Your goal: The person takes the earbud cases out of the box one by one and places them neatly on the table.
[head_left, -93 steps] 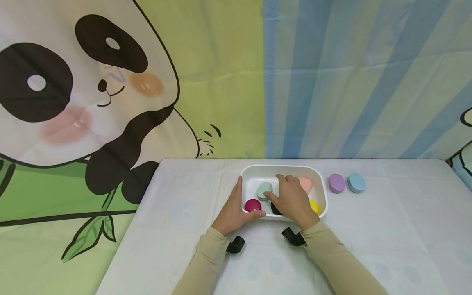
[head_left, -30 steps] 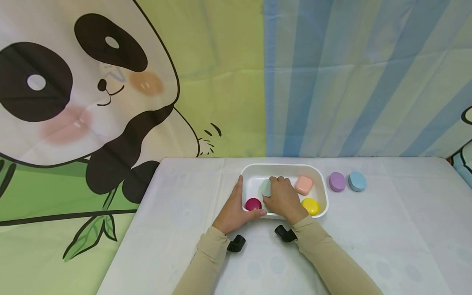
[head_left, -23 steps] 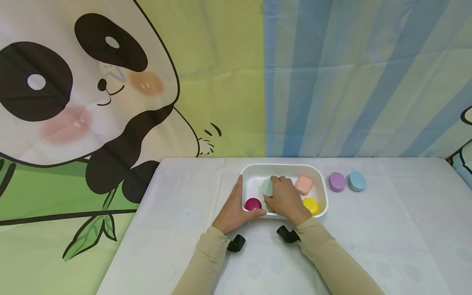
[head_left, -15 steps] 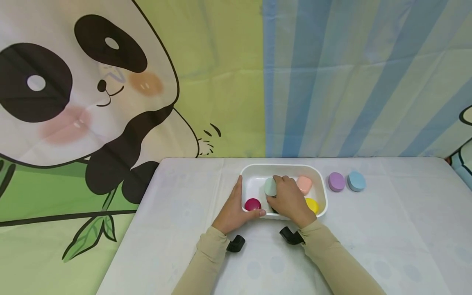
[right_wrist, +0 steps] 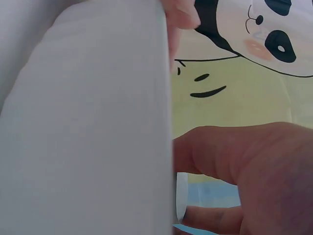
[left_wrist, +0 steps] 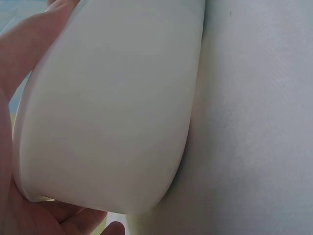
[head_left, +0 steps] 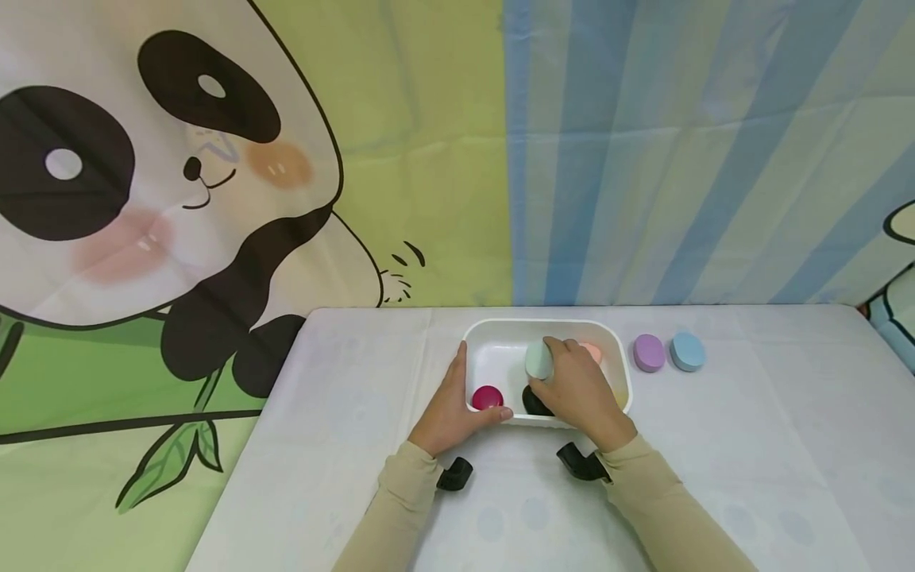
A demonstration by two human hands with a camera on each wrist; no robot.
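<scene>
My right hand [head_left: 581, 389] has shifted rightward, pinching the mint piece [head_left: 538, 361] between thumb and fingers and baring more of the black piece [head_left: 534, 401] — so mint is being moved, within the white tray's [head_left: 493, 357] outline; lifted or not, I can't tell. My left hand [head_left: 452, 409] grips the tray's left end — thumb along the near rim.

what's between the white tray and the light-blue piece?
The purple piece, on the tablecloth between the white tray and the light-blue piece. Shows in the head view.
</scene>
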